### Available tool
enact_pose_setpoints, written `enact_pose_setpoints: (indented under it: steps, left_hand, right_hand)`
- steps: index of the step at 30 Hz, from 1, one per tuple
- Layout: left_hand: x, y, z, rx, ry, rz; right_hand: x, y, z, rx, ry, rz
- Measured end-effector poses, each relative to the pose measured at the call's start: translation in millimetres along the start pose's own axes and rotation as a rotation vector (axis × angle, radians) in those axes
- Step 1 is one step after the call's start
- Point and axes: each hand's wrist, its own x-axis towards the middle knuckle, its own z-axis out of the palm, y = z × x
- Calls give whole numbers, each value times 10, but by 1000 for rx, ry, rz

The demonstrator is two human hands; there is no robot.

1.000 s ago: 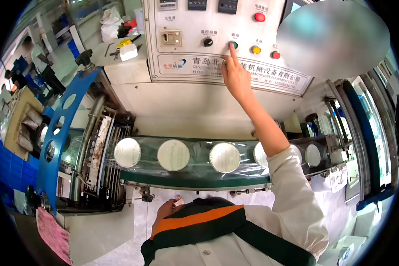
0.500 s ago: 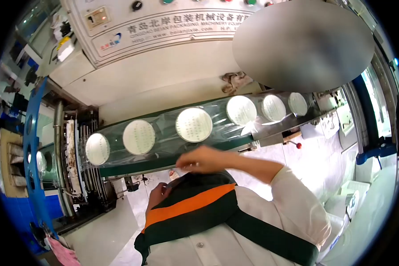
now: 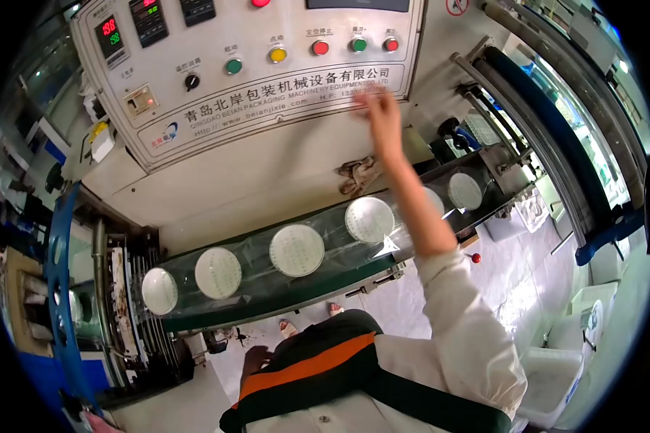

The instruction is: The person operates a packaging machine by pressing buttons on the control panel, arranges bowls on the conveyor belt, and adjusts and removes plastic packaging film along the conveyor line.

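Note:
My right hand (image 3: pixel 383 119) is raised in front of the lower right of the machine's control panel (image 3: pixel 253 94). Its fingers are stretched out and blurred, and nothing shows in them; whether they touch the panel I cannot tell. My left hand (image 3: pixel 256 359) hangs low by my waist in shadow, its fingers hard to make out. Under my right forearm runs a green conveyor belt (image 3: pixel 267 310) covered with clear film. A row of round white discs with faint print, one of them a middle disc (image 3: pixel 297 250), lies along it. My forearm partly hides another disc (image 3: pixel 433 202).
Colored push buttons, such as a yellow button (image 3: pixel 278 54), line the panel. A crumpled brown cloth (image 3: pixel 357 177) lies behind the belt. Rollers (image 3: pixel 549 137) stand at right, a blue perforated bar (image 3: pixel 61 289) at left. White bins (image 3: pixel 552 382) are at lower right.
My right hand has risen from near my waist to the control panel. The view has tilted up, showing more buttons and displays. The blurred grey oval at upper right is gone.

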Motion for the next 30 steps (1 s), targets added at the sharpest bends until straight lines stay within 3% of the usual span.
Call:
enact_pose_setpoints:
  steps: [1,2,4,5,6,7,8,11,15,17,19,21,27,30]
  left_hand:
    - [95,-417,-246,-365,6,-135]
    - [13,-746,-424,-368,119,-148]
    - [-226,-1251,-612,-29,335,-179]
    - [-371,-1535,-658,155,408,-228]
    - [-528,-1820,-671,300,445,-276]
    - [-633,-2065,-633,405,456,-316]
    - [-735,-2261,-556,484,464,-348]
    - [-749,-2688,-256,651,439,-352]
    - [-238,-2792,20,1020,421,-5]
    - [-135,-2567,63,967,478,358]
    - [-435,-1730,96,31,429,-29]
    - [-724,-866,208,-375,452,-175]
    - [-820,-577,46,-318,562,-218]
    - [-793,-741,-23,-352,437,-302]
  right_hand:
    - [337,69,-70,53,50,-29]
    - [582,79,-105,26,103,-40]
    - [866,75,-137,-183,84,-35]
    - [1107,266,-249,-460,27,-93]
    - [1258,375,-308,-397,-86,-97]
    - [1190,256,-304,-772,-185,-281]
    - [1268,257,-239,-144,-219,4]
    - [1331,252,-110,-217,-142,-39]
    - [1441,474,-209,-132,-192,-150]
    - [1480,516,-243,-134,-174,-82]
    - [1486,521,-260,-165,-192,-104]
    - [1551,574,-299,-159,-200,-88]
    - [1658,652,-374,-160,-236,-67]
    - [1641,632,-385,-169,-251,-81]
